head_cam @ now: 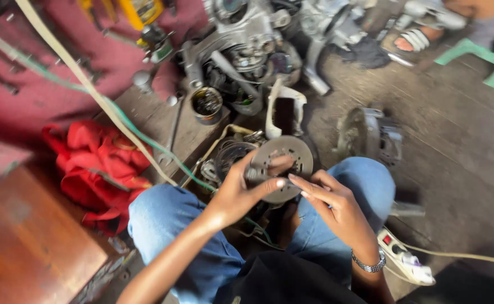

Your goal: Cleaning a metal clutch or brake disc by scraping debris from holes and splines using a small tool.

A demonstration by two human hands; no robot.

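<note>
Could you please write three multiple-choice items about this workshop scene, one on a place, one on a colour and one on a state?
1. Where does the crumpled cloth lie?
A. To the person's left, by the knee
B. On the engine
C. Under the green stool

2. What colour are the person's trousers?
A. Black
B. Blue
C. Tan

3. How is the round metal disc held?
A. Flat on the floor, untouched
B. Up between both hands
C. By one hand only

Answers:
1 A: the red cloth lies beside the left knee.
2 B: the jeans are blue denim.
3 B: the left hand and right hand both have fingers on the perforated disc, above the lap.
</note>
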